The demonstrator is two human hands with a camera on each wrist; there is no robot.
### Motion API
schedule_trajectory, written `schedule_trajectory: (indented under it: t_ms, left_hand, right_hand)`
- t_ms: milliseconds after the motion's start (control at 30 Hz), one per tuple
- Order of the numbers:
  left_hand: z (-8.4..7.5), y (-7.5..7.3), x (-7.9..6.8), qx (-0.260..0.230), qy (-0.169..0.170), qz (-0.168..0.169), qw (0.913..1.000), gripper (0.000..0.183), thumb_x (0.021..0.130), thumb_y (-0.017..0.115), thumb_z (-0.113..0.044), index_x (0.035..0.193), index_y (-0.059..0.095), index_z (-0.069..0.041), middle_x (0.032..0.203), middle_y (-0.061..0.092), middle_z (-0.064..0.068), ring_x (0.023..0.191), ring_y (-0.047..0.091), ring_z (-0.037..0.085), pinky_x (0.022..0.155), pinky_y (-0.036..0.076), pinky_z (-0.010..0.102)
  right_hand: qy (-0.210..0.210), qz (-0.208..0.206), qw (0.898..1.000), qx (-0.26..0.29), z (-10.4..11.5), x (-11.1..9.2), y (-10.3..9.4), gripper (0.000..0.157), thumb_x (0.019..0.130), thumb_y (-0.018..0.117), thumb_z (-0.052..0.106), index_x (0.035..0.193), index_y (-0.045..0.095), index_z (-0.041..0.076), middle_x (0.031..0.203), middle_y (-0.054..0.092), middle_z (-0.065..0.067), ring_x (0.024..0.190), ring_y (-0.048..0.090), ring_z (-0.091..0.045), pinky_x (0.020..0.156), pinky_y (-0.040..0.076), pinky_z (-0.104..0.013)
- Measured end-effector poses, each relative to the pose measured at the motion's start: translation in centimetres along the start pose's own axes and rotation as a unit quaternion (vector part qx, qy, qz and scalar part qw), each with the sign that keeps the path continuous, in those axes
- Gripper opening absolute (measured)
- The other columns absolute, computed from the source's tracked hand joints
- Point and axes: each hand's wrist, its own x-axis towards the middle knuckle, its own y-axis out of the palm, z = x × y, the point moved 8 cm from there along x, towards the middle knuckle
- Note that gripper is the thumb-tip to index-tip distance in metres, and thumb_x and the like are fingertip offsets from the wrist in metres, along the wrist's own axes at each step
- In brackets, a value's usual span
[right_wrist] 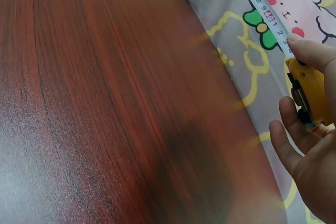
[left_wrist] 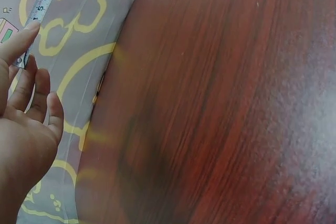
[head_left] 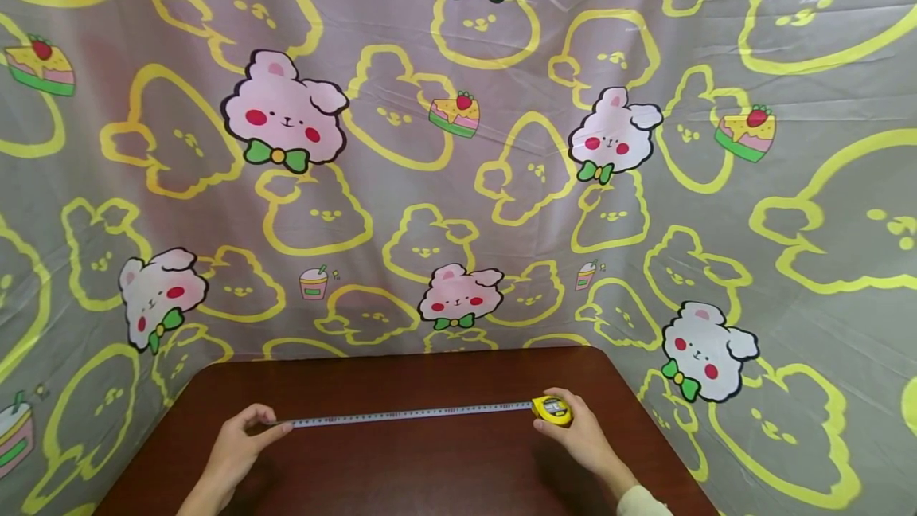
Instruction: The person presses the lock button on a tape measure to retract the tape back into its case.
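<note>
A yellow tape measure is held in the right hand, near the right side of the table. Its pale blade is pulled out and runs nearly straight across to the left hand, which pinches the end between thumb and finger. In the left wrist view the metal end tip shows at the left thumb, with the other fingers loosely bent. In the right wrist view the thumb lies at the blade's mouth, just past the red 40 mark, and the yellow case is partly hidden by the hand. The blade is held above the table.
A dark red-brown wooden table with rounded far corners lies beneath both hands. Grey curtain cloth with yellow outlines and cartoon rabbits surrounds its back and sides. Shadows of the hands fall on the tabletop.
</note>
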Motion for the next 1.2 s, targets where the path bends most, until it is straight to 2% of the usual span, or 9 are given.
schedule_trajectory:
  t_ms: [433, 800, 1200]
  left_hand:
    - [-0.2, 0.6, 0.1, -0.006, -0.008, 0.004, 0.9999, 0.044, 0.087, 0.086, -0.037, 0.104, 0.062, -0.004, 0.102, 0.062, 0.003, 0.097, 0.052, 0.02, 0.082, 0.042, 0.036]
    - [-0.2, 0.9, 0.0, -0.013, -0.012, 0.004, 0.9998, 0.045, 0.086, 0.086, -0.037, 0.103, 0.062, -0.003, 0.101, 0.062, 0.003, 0.1, 0.052, 0.025, 0.083, 0.042, 0.038]
    - [-0.5, 1.3, -0.1, -0.018, -0.006, 0.003, 0.9998, 0.043, 0.087, 0.086, -0.035, 0.102, 0.061, -0.003, 0.099, 0.061, 0.003, 0.096, 0.053, 0.021, 0.081, 0.042, 0.034]
  right_hand:
    - [-0.008, 0.002, 1.0, 0.003, 0.4, -0.2, 0.9, 0.055, 0.079, 0.093, 0.023, 0.126, 0.066, 0.014, 0.108, 0.058, -0.007, 0.093, 0.054, -0.02, 0.078, 0.047, -0.035]
    - [-0.005, 0.007, 1.0, 0.008, 0.7, -0.1, 1.7, 0.054, 0.08, 0.092, 0.022, 0.126, 0.066, 0.015, 0.108, 0.058, -0.007, 0.094, 0.055, -0.021, 0.079, 0.047, -0.037]
    - [-0.015, 0.016, 1.0, 0.017, 0.7, 0.0, 3.0, 0.054, 0.079, 0.092, 0.024, 0.126, 0.066, 0.015, 0.108, 0.057, -0.007, 0.092, 0.054, -0.021, 0.077, 0.048, -0.034]
